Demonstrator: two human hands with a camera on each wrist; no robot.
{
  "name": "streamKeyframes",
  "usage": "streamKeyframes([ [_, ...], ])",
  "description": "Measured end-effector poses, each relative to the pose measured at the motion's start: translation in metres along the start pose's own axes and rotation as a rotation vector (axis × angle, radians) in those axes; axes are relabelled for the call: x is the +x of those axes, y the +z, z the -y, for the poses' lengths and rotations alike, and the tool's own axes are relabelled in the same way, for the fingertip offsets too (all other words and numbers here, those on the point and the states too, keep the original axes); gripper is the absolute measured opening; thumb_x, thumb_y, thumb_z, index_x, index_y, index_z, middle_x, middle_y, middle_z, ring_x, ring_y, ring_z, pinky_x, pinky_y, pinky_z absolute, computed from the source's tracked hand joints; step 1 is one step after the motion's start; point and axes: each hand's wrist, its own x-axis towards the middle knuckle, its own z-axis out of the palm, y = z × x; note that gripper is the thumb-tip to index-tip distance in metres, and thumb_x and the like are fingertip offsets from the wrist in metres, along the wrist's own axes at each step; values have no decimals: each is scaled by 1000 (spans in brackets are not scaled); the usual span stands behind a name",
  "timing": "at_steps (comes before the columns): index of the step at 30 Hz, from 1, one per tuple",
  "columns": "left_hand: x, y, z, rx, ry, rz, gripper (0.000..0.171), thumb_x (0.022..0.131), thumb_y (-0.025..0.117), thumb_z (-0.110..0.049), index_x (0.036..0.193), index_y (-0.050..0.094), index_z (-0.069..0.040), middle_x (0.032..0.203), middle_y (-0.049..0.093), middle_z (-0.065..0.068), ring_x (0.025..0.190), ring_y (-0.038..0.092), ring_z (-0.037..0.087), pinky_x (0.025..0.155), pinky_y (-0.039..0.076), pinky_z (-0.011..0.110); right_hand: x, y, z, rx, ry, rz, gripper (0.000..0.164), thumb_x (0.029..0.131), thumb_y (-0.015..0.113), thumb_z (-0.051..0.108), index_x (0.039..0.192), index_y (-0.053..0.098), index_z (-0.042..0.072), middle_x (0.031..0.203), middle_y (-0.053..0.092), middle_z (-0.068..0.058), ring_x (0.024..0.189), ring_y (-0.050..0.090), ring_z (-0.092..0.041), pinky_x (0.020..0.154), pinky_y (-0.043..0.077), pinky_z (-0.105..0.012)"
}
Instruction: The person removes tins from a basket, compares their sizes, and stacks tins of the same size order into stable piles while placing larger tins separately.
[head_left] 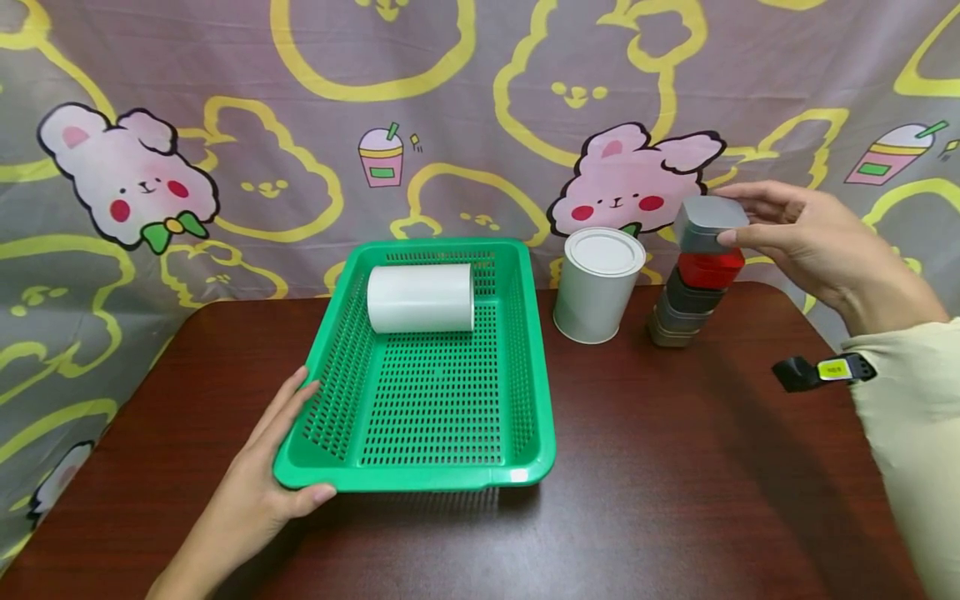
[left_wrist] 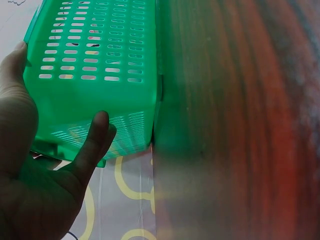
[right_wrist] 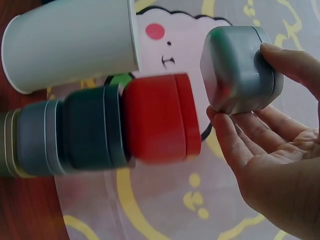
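In the head view my left hand (head_left: 258, 479) holds the near left corner of a green plastic basket (head_left: 412, 478), thumb along the front rim and fingers at the left side. Inside the basket a white cylindrical can (head_left: 422, 298) lies on its side toward the back. My right hand (head_left: 832, 246) pinches a small silver-grey square tin (head_left: 711, 223) between thumb and fingers. A gap separates this tin (right_wrist: 237, 70) from the red tin (right_wrist: 157, 117) topping a stack, as the right wrist view shows. Below the red one are dark green (right_wrist: 92, 127), blue-grey (right_wrist: 37, 135) and beige tins.
Just left of the stack stands a second white can (head_left: 598, 287), upright with its lid on. A printed cloth (head_left: 480, 125) with cartoon figures hangs behind the dark wooden table (head_left: 637, 500). A black strap with a small display (head_left: 832, 369) is at the right wrist.
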Motion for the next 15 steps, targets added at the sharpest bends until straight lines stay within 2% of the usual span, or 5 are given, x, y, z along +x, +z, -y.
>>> streamKeyframes([
  [2, 0, 0, 0, 2, -3, 2, 113, 63, 91, -17, 155, 28, -28, 165, 15, -4, 145, 19, 0, 99, 21, 0, 1, -4, -3, -37, 8, -8, 60, 89, 69, 3, 144, 49, 14, 129, 55, 9, 120, 46, -10, 83, 46, -10],
  [5, 0, 0, 0, 1, -6, 2, 113, 63, 91, -17, 155, 28, -28, 165, 15, -5, 145, 19, 1, 98, 21, 0, 1, -10, -8, 8, 19, -2, 60, 90, 67, 2, 145, 47, 14, 138, 51, 5, 134, 35, -14, 86, 44, -10],
  [8, 0, 0, 1, -5, -2, 2, 113, 62, 91, -16, 155, 28, -28, 165, 15, -5, 145, 19, 0, 99, 21, 0, 1, -15, -10, 40, 49, -6, 62, 91, 66, 2, 147, 46, 18, 156, 34, 5, 148, 16, -10, 91, 41, -8],
  [12, 0, 0, 1, -10, 7, -3, 113, 62, 91, -15, 155, 29, -27, 165, 16, -5, 144, 19, -2, 99, 21, 0, 1, -20, -12, -3, 87, -19, 64, 92, 66, 6, 149, 43, 23, 165, 13, 10, 152, -6, -8, 108, 33, -12],
  [15, 0, 0, 1, -12, 12, -5, 113, 61, 91, -16, 155, 29, -26, 165, 16, -5, 144, 19, -3, 99, 21, 1, 1, -21, -15, -43, 91, -22, 63, 92, 66, 8, 149, 43, 23, 161, 23, 8, 152, 1, -8, 113, 27, -15],
])
